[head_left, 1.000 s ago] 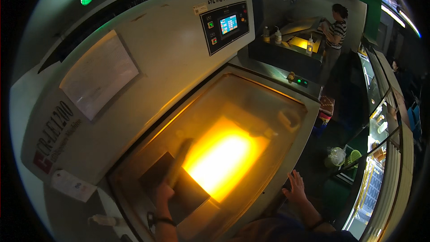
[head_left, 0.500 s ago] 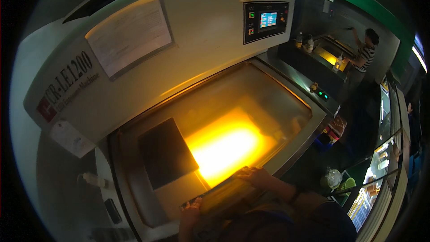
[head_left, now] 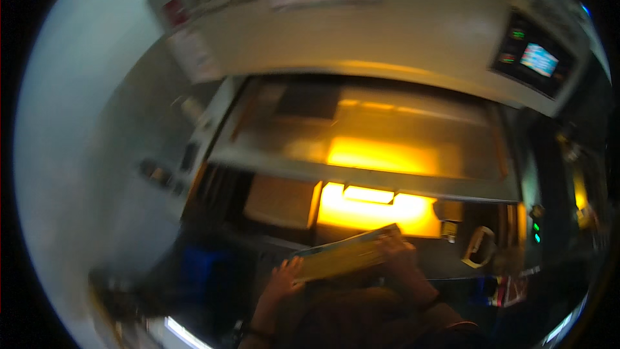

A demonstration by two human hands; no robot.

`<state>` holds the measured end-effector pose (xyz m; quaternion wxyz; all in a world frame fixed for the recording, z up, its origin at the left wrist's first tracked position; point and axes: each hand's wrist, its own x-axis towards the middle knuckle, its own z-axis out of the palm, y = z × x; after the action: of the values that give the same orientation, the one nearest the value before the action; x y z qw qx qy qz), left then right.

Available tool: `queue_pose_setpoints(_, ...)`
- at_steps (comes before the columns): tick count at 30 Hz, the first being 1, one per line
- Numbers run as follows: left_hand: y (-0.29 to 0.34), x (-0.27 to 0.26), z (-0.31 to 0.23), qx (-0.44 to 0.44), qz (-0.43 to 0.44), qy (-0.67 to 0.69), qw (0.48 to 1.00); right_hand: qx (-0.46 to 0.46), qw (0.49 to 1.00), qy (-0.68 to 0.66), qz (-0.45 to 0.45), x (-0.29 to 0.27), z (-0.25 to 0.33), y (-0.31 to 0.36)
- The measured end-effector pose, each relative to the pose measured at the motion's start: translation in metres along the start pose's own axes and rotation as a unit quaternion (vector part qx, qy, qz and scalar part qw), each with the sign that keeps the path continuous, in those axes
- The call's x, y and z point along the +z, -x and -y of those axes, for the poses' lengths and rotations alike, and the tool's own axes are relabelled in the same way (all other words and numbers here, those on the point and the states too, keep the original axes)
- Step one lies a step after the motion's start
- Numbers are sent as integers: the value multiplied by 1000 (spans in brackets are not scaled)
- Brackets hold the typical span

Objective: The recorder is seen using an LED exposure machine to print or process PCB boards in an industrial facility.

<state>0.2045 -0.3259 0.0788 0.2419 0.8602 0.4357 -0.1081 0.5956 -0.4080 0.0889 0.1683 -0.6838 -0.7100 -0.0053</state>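
I hold a flat rectangular yellowish panel (head_left: 342,260) with a dark greenish far edge, blurred by motion and seen at a slant. My left hand (head_left: 283,279) is closed on its left end. My right hand (head_left: 398,255) grips the right end, fingers over the far edge. Just beyond the panel lies the low bed of a light machine, with a glowing yellow area (head_left: 413,213) in it. Left of the glow is a dull brownish sheet (head_left: 281,201). A metal-edged glass lid (head_left: 271,165) stands behind the bed, with a dark rectangle (head_left: 309,100) showing in it.
A pale machine hood (head_left: 426,32) with a lit control panel (head_left: 540,59) spans the back. A ring like a tape roll (head_left: 478,247) sits at the bed's right front. Green lights (head_left: 537,232) glow farther right. A dark phone-like object (head_left: 189,155) and a bottle (head_left: 192,108) lie left.
The view has swung left and down. The glass top, level before, now appears raised, with the lit bed exposed below it. Both hands still hold the panel, now apart from the glass top.
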Motion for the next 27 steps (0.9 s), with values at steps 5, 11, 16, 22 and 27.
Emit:
queue_pose_setpoints(5, 83, 45, -20, -229, 115, 151, 955, 114, 988, -7, 106, 62, -103, 122)
queue_pose_setpoints(11, 221, 129, -39, -343, 82, 235, 906, 267, 940, -27, 210, 141, -178, 196)
queue_pose_setpoints(16, 291, 200, -60, -377, 89, 314, 867, 330, 848, 110, 400, 152, -143, 140)
queue_pose_setpoints(22, 316, 238, -63, -390, -31, 385, 836, 39, 997, -72, -13, 137, -81, 32)
queue_pose_setpoints(27, 349, 270, -53, -383, -182, 518, 743, -3, 998, -62, 17, 107, -28, -25)
